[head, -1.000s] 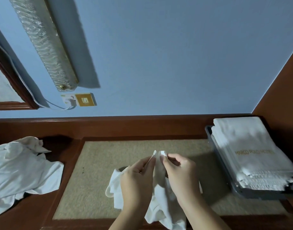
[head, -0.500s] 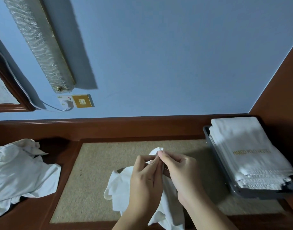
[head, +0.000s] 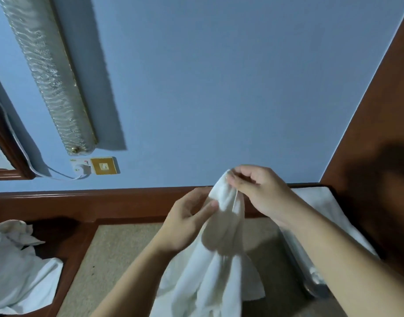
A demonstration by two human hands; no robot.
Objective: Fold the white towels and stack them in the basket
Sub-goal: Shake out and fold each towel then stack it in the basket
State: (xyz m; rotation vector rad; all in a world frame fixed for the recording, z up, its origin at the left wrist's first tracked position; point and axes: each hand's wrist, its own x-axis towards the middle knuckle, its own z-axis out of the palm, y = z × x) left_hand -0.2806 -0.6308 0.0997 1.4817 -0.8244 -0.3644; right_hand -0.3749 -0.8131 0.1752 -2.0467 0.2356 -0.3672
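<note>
A white towel (head: 221,259) hangs in loose folds above the beige tabletop. My right hand (head: 258,191) pinches its top corner, raised in front of the blue wall. My left hand (head: 187,220) grips the cloth just below and to the left, thumb against the fabric. The grey basket (head: 310,284) stands at the right, mostly hidden behind my right forearm. Folded white towels (head: 320,202) are stacked in it. A heap of unfolded white towels (head: 18,268) lies at the far left.
A beige mat (head: 118,257) is set in a dark wooden desk top (head: 66,227). A brown wooden panel (head: 379,156) closes the right side. On the wall are a long light fitting (head: 48,72), a socket with a white cable (head: 82,168) and a mirror frame (head: 4,143).
Both hands have lifted the towel higher off the desk. My right hand moved up and to the right with the corner, and my left hand slid down the cloth. The view tilted upward.
</note>
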